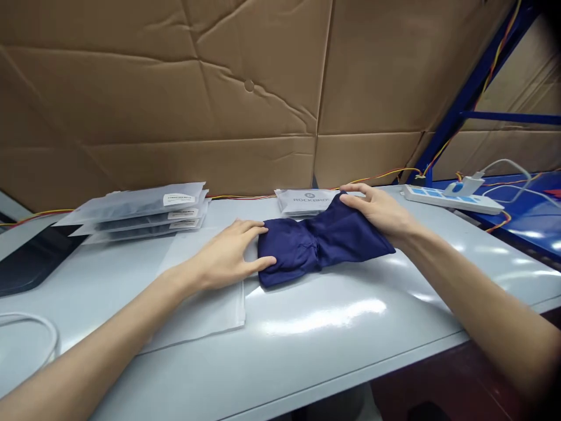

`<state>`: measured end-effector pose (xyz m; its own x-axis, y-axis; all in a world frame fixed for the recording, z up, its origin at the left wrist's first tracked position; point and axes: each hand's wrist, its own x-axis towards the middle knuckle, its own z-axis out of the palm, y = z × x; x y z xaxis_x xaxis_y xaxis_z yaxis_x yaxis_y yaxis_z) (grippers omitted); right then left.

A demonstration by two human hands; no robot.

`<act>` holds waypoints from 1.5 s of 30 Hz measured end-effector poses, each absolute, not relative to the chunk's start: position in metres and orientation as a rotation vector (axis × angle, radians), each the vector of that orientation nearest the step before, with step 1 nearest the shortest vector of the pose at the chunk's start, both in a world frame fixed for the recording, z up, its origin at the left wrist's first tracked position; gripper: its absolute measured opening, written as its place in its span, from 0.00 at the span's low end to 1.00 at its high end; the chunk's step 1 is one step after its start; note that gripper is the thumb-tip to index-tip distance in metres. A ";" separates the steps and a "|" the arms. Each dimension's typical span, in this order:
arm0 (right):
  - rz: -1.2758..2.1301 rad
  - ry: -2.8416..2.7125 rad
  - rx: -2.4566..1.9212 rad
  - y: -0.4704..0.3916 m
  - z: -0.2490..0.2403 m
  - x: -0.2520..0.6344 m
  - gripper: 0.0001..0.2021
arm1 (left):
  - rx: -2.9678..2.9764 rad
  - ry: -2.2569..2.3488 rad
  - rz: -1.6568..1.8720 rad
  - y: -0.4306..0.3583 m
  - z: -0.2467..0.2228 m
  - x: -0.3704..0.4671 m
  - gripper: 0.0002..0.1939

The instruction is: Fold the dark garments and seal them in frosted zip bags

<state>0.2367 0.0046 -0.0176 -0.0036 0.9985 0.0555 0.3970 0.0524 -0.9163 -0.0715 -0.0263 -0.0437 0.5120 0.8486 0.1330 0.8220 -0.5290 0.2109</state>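
A navy blue cloth (289,248), gathered at its middle, lies on the glossy light table (324,351). At its left edge my left hand (232,251) rests with fingers and thumb apart, the tips touching the fabric. My right hand (381,213) pinches the upper right corner between thumb and fingers and holds that end raised. Beneath my left hand and forearm lies a flat translucent bag (210,313). Behind the cloth sits a packet with grey lettering (300,202), partly covered by the raised end.
Several bagged items with white labels (140,207) are stacked at the back left, beside a dark flat object (35,260). A white cable (52,333) loops at the left edge. A power strip (453,200) with a plugged-in charger lies back right. Cardboard (263,117) stands behind.
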 end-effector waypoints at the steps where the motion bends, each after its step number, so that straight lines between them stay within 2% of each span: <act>1: 0.930 -1.528 -1.451 0.006 -0.013 0.230 0.19 | 2.632 1.464 0.334 -0.026 -0.047 -0.069 0.35; 6: 0.999 -1.584 -1.334 0.008 0.001 0.183 0.18 | 2.632 1.470 0.390 -0.027 -0.055 -0.058 0.37; 12: 1.030 -1.820 -1.251 0.006 -0.021 0.136 0.23 | 2.415 1.471 0.561 -0.024 -0.049 -0.073 0.25; 18: 0.584 -2.096 -1.090 0.010 -0.044 0.153 0.05 | 2.276 1.592 0.673 -0.035 -0.040 -0.070 0.25; 24: 0.380 -2.444 -1.116 0.003 -0.041 0.173 0.06 | 2.356 1.579 0.526 -0.049 -0.047 -0.048 0.31; 29: 0.205 -2.494 -1.331 -0.004 -0.034 0.179 0.09 | 2.502 1.487 0.527 -0.043 -0.057 -0.050 0.22; 32: 0.064 -2.480 -1.253 -0.005 -0.036 0.180 0.04 | 2.560 1.580 0.550 -0.037 -0.054 -0.057 0.21; 33: 0.054 -2.474 -1.197 -0.005 -0.037 0.179 0.03 | 2.583 1.649 0.539 -0.036 -0.051 -0.059 0.20; 36: 0.180 -2.475 -1.082 -0.005 -0.042 0.176 0.10 | 2.614 1.883 0.489 -0.036 -0.041 -0.068 0.22; 41: 0.414 -2.503 -1.159 0.000 -0.047 0.177 0.15 | 2.517 2.145 0.202 -0.043 -0.032 -0.079 0.32; 43: 0.415 -2.506 -1.204 0.003 -0.046 0.182 0.16 | 2.498 2.103 0.101 -0.046 -0.033 -0.079 0.31; 45: 0.413 -2.511 -1.264 0.005 -0.045 0.187 0.17 | 2.525 2.013 0.077 -0.048 -0.036 -0.077 0.25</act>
<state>0.1866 0.0051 -0.0451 -0.5680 0.8119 0.1351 0.7258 0.5715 -0.3829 -0.0772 -0.0481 -0.0360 0.2235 0.9703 0.0925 0.9745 -0.2207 -0.0395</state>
